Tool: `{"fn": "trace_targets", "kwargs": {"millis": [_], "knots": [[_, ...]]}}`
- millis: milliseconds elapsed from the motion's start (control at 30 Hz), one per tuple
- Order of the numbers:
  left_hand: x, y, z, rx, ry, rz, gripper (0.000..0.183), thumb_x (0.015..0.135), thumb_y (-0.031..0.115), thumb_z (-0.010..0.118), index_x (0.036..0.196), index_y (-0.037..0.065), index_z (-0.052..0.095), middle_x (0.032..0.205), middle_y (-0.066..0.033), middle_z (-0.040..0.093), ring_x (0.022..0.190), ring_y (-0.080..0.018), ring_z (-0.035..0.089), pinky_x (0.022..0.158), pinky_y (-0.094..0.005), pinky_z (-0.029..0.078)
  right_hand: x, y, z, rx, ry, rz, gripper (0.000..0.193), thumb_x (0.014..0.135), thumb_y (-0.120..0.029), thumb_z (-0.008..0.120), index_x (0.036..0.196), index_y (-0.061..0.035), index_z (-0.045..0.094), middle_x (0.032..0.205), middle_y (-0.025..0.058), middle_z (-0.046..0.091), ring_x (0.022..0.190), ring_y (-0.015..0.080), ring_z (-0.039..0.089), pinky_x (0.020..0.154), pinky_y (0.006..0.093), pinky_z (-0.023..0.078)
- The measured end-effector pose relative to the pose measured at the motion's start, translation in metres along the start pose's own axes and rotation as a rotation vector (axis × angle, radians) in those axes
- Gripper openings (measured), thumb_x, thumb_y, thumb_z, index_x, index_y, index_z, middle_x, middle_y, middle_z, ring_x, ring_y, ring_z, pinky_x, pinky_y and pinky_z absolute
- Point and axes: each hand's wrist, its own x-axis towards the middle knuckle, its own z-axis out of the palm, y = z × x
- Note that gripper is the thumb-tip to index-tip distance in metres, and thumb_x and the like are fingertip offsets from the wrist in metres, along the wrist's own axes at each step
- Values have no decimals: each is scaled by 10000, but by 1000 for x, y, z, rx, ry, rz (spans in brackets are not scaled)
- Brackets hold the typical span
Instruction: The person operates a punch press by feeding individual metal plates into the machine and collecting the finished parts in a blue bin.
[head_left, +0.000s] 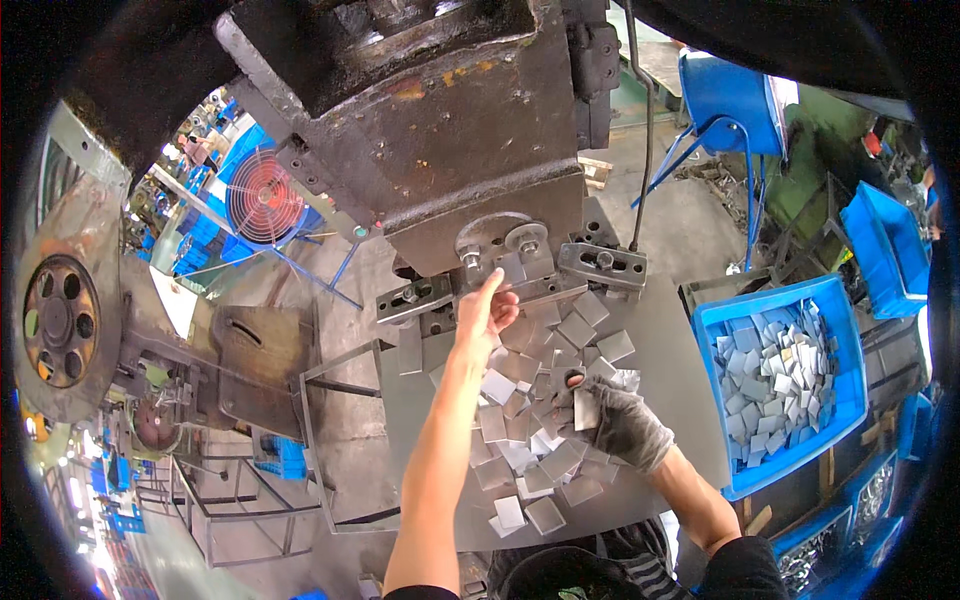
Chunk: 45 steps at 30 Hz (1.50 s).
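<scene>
My bare left hand (487, 312) reaches to the die under the press. One finger is stretched out, its tip against the edge of a small grey metal plate (513, 267); the other fingers are loosely bent and show nothing in them. To the right and nearer, my right hand (622, 420) wears a grey glove with a bare fingertip showing. It grips another flat metal plate (587, 409) between thumb and fingers. Beneath and between both hands, a loose pile of square metal plates (560, 460) covers the worktable (665, 350).
Above the hands hangs the heavy press ram (480, 150), with bolted clamp blocks (603, 262) beside the die. A blue bin (715, 400) of metal pieces stands at right. Behind are a blue chair (735, 110) and a red fan (266, 195). A flywheel (58, 320) is at left.
</scene>
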Motion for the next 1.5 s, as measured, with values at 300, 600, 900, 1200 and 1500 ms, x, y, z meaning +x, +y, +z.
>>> {"fn": "trace_targets", "kwargs": {"millis": [300,600,900,1200,1500], "knots": [[-101,-50,-43,1404,97,848,379,718,253,708,983,52,527,854,-59,580,763,-229,585,604,-336,485,-10,-22,-6,-20,94,-74,262,901,-227,521,1126,-94,502,1041,134,593,892,272,615,746,415,535],[-107,-35,-39,1529,144,665,244,704,165,679,911,78,585,843,-66,565,847,-232,551,663,-356,485,87,-41,37,-153,182,-116,292,894,-314,538,1098,-105,562,1016,62,593,920,161,585,801,363,494],[-54,3,-32,369,90,418,171,821,163,605,783,-2,583,673,-89,630,527,-125,570,485,-208,434,127,-42,41,-310,250,-296,148,849,-161,579,976,-87,561,846,49,618,684,132,611,564,255,501],[2,-8,16,-26,63,207,190,817,155,606,859,-29,599,804,-173,665,670,-217,666,568,-231,548,25,-39,20,-142,307,-213,166,910,-196,505,973,-55,564,841,32,603,729,109,613,513,203,477],[-2,-18,31,-113,198,237,176,813,145,585,864,-21,557,789,-183,662,656,-233,667,521,-239,532,6,-36,6,-180,214,-202,166,901,-166,501,983,-32,552,894,92,630,752,176,626,663,269,526]]}}
